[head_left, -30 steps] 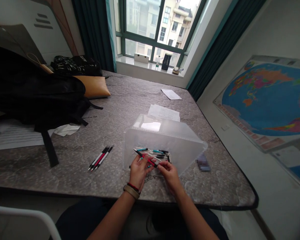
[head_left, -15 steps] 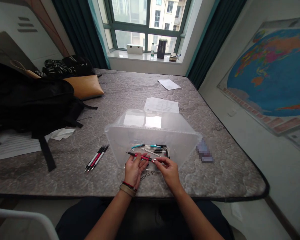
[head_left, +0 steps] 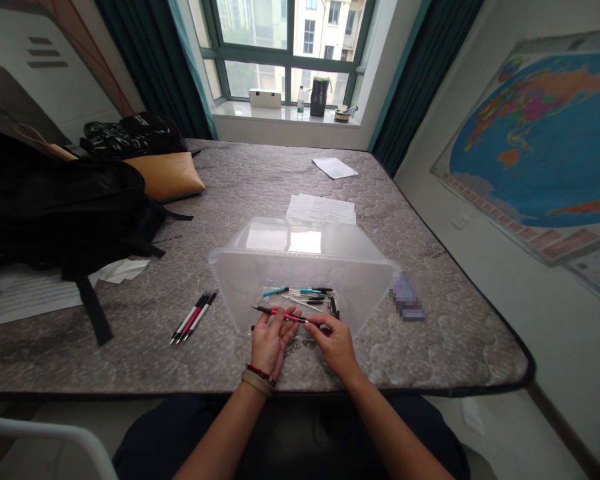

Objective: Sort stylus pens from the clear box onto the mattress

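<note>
My left hand (head_left: 269, 343) is closed on a red pen (head_left: 291, 317) with black ends, its fingers curled under the barrel. The pen lies nearly level, sloping slightly down to the right. At its right end, the fingertips of my right hand (head_left: 336, 343) are pinched on the tip; what exactly they cover is hidden. Both hands are at the open side of a clear plastic box (head_left: 235, 277) lying on its side. Inside the box lie several loose pen parts (head_left: 310, 292), teal, black and white. Left of the box, several assembled pens (head_left: 194, 317) lie side by side.
A quilted mattress (head_left: 145, 360) bears everything. A black backpack (head_left: 55, 200) and a tan pouch (head_left: 167, 176) sit at left. Papers (head_left: 323, 209) lie behind the box, and a blurred packet (head_left: 407, 297) at right. A bottle (head_left: 301, 103) stands on the windowsill.
My right fingertips have closed in over the pen's right end, covering the silvery tip seen before. The view has shifted slightly; the left hand still holds the pen.
</note>
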### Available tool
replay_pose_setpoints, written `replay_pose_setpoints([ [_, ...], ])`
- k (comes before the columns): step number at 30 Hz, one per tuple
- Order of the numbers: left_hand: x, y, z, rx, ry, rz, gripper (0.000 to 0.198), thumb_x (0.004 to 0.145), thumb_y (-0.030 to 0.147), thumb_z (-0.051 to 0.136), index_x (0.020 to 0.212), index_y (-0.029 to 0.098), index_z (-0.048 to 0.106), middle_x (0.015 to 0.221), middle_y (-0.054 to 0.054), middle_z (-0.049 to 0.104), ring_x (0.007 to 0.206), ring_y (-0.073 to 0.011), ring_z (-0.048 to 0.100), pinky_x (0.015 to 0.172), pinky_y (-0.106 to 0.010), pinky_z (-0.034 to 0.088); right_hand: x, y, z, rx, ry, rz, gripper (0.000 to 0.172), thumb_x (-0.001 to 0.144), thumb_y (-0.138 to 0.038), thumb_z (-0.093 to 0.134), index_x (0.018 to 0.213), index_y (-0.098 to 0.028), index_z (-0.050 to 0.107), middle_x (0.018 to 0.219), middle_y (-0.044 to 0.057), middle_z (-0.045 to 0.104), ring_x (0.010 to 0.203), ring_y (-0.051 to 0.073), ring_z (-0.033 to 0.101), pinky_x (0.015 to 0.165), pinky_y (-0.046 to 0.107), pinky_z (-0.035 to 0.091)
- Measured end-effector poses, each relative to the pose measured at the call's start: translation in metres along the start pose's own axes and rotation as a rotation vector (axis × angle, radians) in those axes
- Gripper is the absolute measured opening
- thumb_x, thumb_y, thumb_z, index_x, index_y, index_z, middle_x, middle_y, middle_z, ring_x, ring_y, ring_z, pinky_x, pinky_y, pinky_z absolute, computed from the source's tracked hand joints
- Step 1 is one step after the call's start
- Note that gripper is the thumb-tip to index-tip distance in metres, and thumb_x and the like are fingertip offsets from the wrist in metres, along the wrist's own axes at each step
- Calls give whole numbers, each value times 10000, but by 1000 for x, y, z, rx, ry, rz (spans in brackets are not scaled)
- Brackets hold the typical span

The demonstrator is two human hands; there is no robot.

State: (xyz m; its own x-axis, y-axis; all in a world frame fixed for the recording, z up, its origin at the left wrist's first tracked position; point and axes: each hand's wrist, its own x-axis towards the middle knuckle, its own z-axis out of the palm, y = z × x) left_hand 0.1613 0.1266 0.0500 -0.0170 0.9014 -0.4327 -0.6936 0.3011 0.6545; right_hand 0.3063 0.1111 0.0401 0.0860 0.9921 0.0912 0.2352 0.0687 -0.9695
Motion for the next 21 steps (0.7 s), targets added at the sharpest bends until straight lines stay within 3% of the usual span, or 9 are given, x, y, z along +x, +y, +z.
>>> replay_pose_setpoints([
  [9, -2, 0, 0, 14, -49, 7, 358, 771, 321, 744, 978, 202, 477, 1076, -134, 711, 1004, -265, 690, 812, -339, 576, -3, -1, 6, -119, -17, -28, 332, 935, -440, 492, 785, -185, 644, 724, 14, 626, 671, 146, 547, 611, 243, 401],
  [16, -3, 0, 0, 37, -62, 21, 372, 765, 335, 746, 986, 208, 474, 1069, -129, 715, 1009, -266, 688, 838, -357, 564, -2, 10, 10, 162, -69, 223, 517, 926, -600, 383, 644, -192, 527, 523, -5, 538, 466, 129, 492, 487, 251, 398],
  [21, -1, 0, -1, 35, -62, 30, 357, 776, 331, 737, 980, 207, 472, 1071, -131, 714, 1010, -266, 688, 813, -337, 569, -1, 8, 9, 261, -118, 234, 404, 910, -577, 431, 840, -198, 550, 710, 18, 626, 543, 156, 580, 429, 242, 412],
])
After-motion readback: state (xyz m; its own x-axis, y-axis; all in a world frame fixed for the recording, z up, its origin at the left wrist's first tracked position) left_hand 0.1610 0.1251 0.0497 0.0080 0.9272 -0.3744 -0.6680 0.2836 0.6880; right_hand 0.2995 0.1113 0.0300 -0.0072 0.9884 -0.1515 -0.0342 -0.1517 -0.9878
